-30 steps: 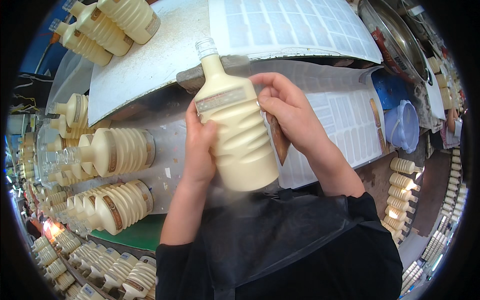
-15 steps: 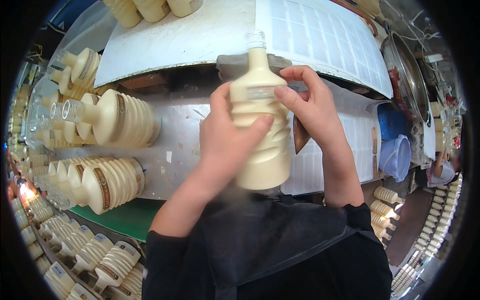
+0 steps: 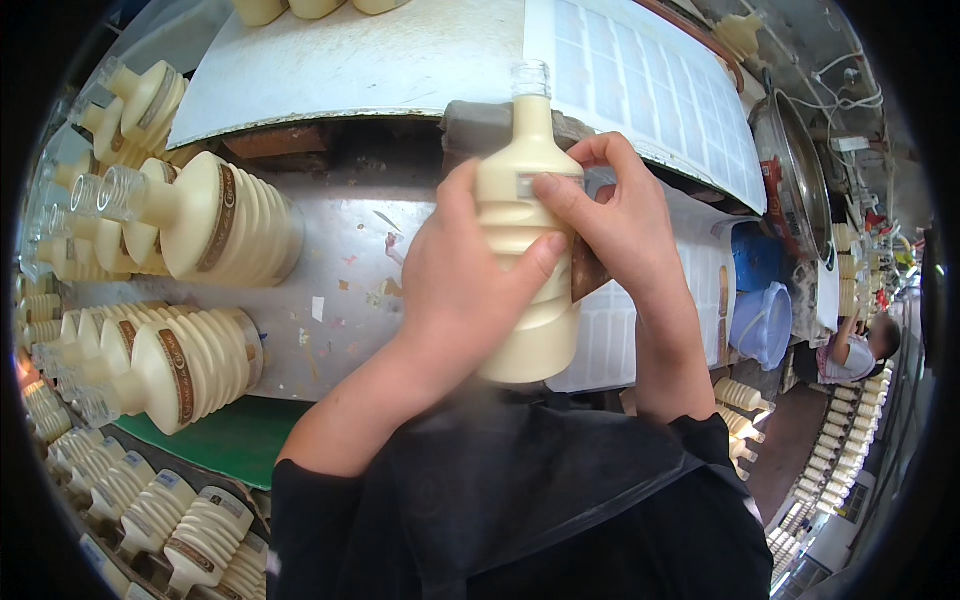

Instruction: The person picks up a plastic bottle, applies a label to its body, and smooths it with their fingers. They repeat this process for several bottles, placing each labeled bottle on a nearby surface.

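In front of me stands a cream-coloured bottle (image 3: 532, 335) with a clear glass neck and slanting ridges round its body. My left hand (image 3: 455, 265) is wrapped about its left side, the thumb lying across the ridges. At the upper right, my right hand (image 3: 612, 205) grips the bottle's shoulder, its thumb pressed onto a small pale label strip (image 3: 525, 186) on the smooth band below the shoulder. Part of that strip is hidden under the thumb. Partly behind the bottle, by my right wrist, is a brown pointed piece (image 3: 590, 272).
Banded cream bottles (image 3: 205, 215) stand at the left on the metal tabletop (image 3: 345, 240). A sheet of pale labels (image 3: 650, 90) covers the board's far right. Beside it are a metal basin (image 3: 795, 160) and a lavender bucket (image 3: 765, 325). Another person (image 3: 845, 355) is at far right.
The whole view has shifted slightly, with surrounding things moving left. My right thumb has slid left along the label strip. Both hands keep their hold on the bottle.
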